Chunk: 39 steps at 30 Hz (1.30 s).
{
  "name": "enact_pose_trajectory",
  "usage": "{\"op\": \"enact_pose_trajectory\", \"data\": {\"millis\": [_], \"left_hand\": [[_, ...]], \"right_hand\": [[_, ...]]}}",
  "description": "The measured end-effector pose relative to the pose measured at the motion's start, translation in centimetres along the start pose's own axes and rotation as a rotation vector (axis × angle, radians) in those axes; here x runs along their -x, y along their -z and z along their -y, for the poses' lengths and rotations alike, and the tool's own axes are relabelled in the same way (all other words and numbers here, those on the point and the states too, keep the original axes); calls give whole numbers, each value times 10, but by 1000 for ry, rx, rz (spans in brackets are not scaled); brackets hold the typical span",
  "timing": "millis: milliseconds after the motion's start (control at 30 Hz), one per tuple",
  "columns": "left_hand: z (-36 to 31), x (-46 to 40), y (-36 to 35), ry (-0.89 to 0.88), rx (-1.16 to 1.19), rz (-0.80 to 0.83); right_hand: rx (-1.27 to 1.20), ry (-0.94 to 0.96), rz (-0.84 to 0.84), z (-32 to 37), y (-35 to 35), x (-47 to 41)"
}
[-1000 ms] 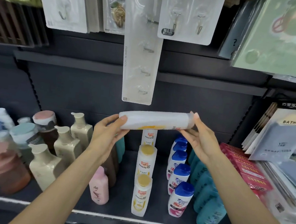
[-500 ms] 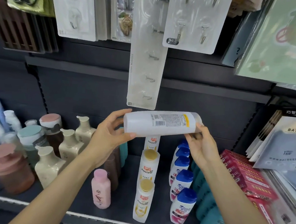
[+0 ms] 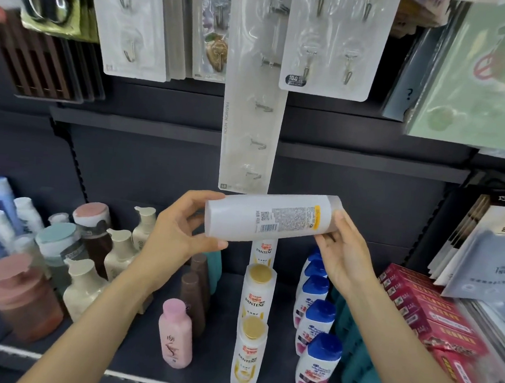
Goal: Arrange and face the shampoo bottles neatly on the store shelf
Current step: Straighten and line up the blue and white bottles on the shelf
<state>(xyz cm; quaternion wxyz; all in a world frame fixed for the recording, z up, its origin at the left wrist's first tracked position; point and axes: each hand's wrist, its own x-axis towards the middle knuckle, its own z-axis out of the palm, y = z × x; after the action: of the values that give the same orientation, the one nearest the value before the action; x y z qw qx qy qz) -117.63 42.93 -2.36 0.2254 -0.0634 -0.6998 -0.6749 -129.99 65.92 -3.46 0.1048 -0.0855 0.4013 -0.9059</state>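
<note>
Held bottle (image 3: 273, 216) white, yellow band near cap end, black barcode print. Shelf (image 3: 132, 347) dark grey. Pantene bottles (image 3: 257, 296) white, gold caps. Row right of them (image 3: 315, 321) white, blue caps. Small bottle (image 3: 175, 335) pink. Boxes (image 3: 433, 320) at shelf's right edge red.

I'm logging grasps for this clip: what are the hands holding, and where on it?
One white shampoo bottle, held sideways: left hand grips its base end, right hand supports the cap end.
</note>
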Motion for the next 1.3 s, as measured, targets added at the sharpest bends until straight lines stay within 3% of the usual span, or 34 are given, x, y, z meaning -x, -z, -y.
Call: {"op": "enact_pose_trajectory", "data": {"millis": [133, 267, 400, 667, 767, 900, 1000, 1100, 1300], "left_hand": [[7, -4, 0, 156, 75, -72], [20, -10, -2, 324, 389, -198], [32, -12, -3, 556, 580, -216], [54, -26, -10, 805, 676, -252], [63, -35, -17, 870, 579, -207], [77, -41, -25, 931, 176, -105], [92, -45, -31, 838, -161, -86], [105, -44, -33, 738, -439, 68], [119, -43, -34, 698, -439, 251]], "right_hand": [[69, -19, -31, -1, -1, -1], [65, -25, 65, -1, 4, 0], [87, 22, 130, 1, 3, -4], [198, 53, 106, 7, -4, -8], [265, 103, 33, 6, -8, -12], [389, 149, -43, 5, -4, -19], [508, 199, -73, 0, -2, -24], [575, 232, -96, -9, 1, -29], [824, 206, -68, -32, 7, -48]]}}
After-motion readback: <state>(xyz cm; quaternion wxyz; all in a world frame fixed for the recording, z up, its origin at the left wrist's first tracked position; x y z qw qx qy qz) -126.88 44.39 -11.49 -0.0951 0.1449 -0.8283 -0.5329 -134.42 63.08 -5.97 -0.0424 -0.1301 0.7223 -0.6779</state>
